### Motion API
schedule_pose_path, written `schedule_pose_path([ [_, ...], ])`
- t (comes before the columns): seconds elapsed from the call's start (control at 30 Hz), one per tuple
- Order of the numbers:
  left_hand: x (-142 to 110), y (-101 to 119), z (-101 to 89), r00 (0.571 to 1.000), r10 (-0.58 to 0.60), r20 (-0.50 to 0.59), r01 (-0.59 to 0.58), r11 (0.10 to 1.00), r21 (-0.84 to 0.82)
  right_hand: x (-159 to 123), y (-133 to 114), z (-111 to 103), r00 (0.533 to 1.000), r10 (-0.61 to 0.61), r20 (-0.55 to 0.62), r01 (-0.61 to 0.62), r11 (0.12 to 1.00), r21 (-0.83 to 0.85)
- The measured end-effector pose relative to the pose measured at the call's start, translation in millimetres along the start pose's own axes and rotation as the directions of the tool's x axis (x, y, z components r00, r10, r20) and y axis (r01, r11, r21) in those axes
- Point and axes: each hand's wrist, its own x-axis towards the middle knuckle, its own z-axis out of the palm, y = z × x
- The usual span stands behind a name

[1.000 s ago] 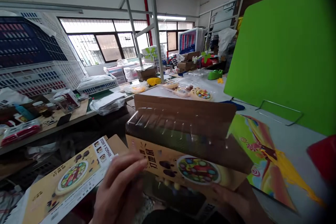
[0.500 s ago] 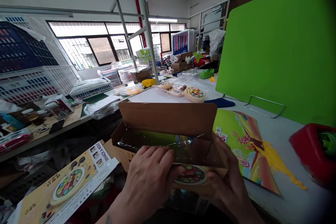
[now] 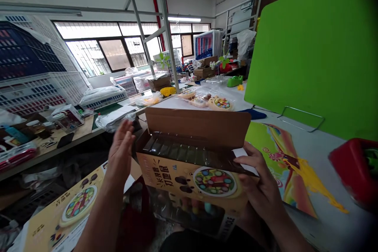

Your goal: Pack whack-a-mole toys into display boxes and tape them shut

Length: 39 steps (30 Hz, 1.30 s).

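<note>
One open tan cardboard box (image 3: 180,171), brown lid flap (image 3: 197,126) up, sits between a bare left hand (image 3: 121,149) and a bare right hand (image 3: 260,177). The right one's pinching the box's end, thumb on the printed front, fingers over a small white flap (image 3: 239,152). Left one's just hanging beside the box, clear of it, fingers straight, loosely together. Left of the box: a tan-and-white printed carton (image 3: 50,214).
</note>
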Motion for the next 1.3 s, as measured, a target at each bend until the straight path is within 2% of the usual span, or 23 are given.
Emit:
schedule_pose_path([
  [0.03, 5, -5, 0.7, 0.973, -0.210, 0.097, 0.220, 0.970, -0.103, 0, 3, 0, 1.000, 0.008, 0.003, -0.008, 1.000, 0.003],
  [0.07, 7, -8, 1.9, 0.914, -0.352, 0.202, 0.385, 0.910, -0.156, 1, 6, 1, 1.000, 0.017, 0.005, -0.017, 1.000, 0.004],
  [0.1, 7, -9, 3.1, 0.853, -0.434, 0.289, 0.492, 0.853, -0.172, 1, 8, 1, 1.000, 0.023, 0.002, -0.023, 1.000, 0.006],
  [0.17, 4, -6, 4.4, 0.764, -0.502, 0.406, 0.596, 0.790, -0.144, 2, 13, 2, 1.000, 0.025, -0.006, -0.025, 1.000, 0.013],
  [0.23, 0, -1, 4.0, 0.721, -0.499, 0.481, 0.610, 0.786, -0.099, 5, 16, 1, 1.000, 0.014, -0.012, -0.014, 1.000, 0.019],
  [0.3, 1, 4, 2.1, 0.723, -0.454, 0.520, 0.575, 0.813, -0.090, 9, 17, 0, 1.000, 0.007, -0.007, -0.007, 1.000, -0.001],
  [0.37, 5, 7, -1.6, 0.764, -0.386, 0.516, 0.499, 0.861, -0.095, 13, 15, -1, 1.000, -0.001, -0.001, 0.001, 0.999, -0.050],
  [0.43, 13, 10, -8.4, 0.774, -0.331, 0.540, 0.395, 0.919, -0.004, 17, 12, 1, 1.000, -0.030, 0.009, 0.031, 0.996, -0.079],
  [0.47, 17, 12, -13.0, 0.762, -0.307, 0.569, 0.327, 0.942, 0.071, 18, 10, 3, 0.999, -0.043, 0.015, 0.044, 0.996, -0.074],
  [0.57, 32, 22, -30.0, 0.682, -0.253, 0.686, 0.076, 0.958, 0.278, 21, 7, 13, 1.000, -0.013, -0.010, 0.014, 0.997, 0.074],
  [0.67, 49, 35, -46.0, 0.560, -0.249, 0.790, -0.119, 0.919, 0.375, 26, 10, 21, 0.995, 0.074, -0.064, -0.050, 0.948, 0.315],
  [0.73, 57, 44, -51.8, 0.465, -0.274, 0.842, -0.209, 0.890, 0.405, 33, 16, 16, 0.999, 0.038, 0.007, -0.039, 0.949, 0.313],
  [0.77, 58, 49, -52.4, 0.432, -0.295, 0.852, -0.241, 0.873, 0.424, 38, 19, 10, 0.996, -0.011, 0.085, -0.011, 0.968, 0.251],
  [0.8, 58, 53, -51.5, 0.420, -0.323, 0.848, -0.266, 0.850, 0.456, 44, 21, 2, 0.981, -0.060, 0.182, 0.028, 0.984, 0.176],
  [0.83, 57, 57, -49.1, 0.429, -0.355, 0.830, -0.286, 0.819, 0.498, 51, 23, -7, 0.952, -0.098, 0.289, 0.069, 0.992, 0.107],
  [0.9, 47, 63, -41.1, 0.488, -0.404, 0.774, -0.341, 0.728, 0.595, 66, 21, -25, 0.874, -0.123, 0.471, 0.129, 0.991, 0.018],
  [0.97, 34, 64, -31.9, 0.543, -0.392, 0.742, -0.440, 0.620, 0.650, 78, 16, -38, 0.817, -0.077, 0.571, 0.135, 0.989, -0.061],
  [1.0, 27, 63, -28.0, 0.555, -0.370, 0.745, -0.497, 0.571, 0.654, 82, 12, -41, 0.804, -0.041, 0.593, 0.130, 0.986, -0.108],
  [1.07, 15, 57, -22.9, 0.553, -0.323, 0.768, -0.593, 0.496, 0.635, 85, 4, -42, 0.789, 0.020, 0.614, 0.125, 0.973, -0.194],
  [1.13, 8, 48, -20.9, 0.540, -0.283, 0.792, -0.654, 0.451, 0.607, 82, -2, -39, 0.780, 0.027, 0.626, 0.165, 0.955, -0.246],
  [1.23, 4, 40, -19.6, 0.544, -0.207, 0.813, -0.711, 0.401, 0.578, 77, -5, -35, 0.786, -0.071, 0.614, 0.285, 0.923, -0.258],
  [1.3, 5, 41, -17.4, 0.548, -0.169, 0.819, -0.731, 0.378, 0.568, 79, -6, -36, 0.786, -0.109, 0.608, 0.317, 0.916, -0.246],
])
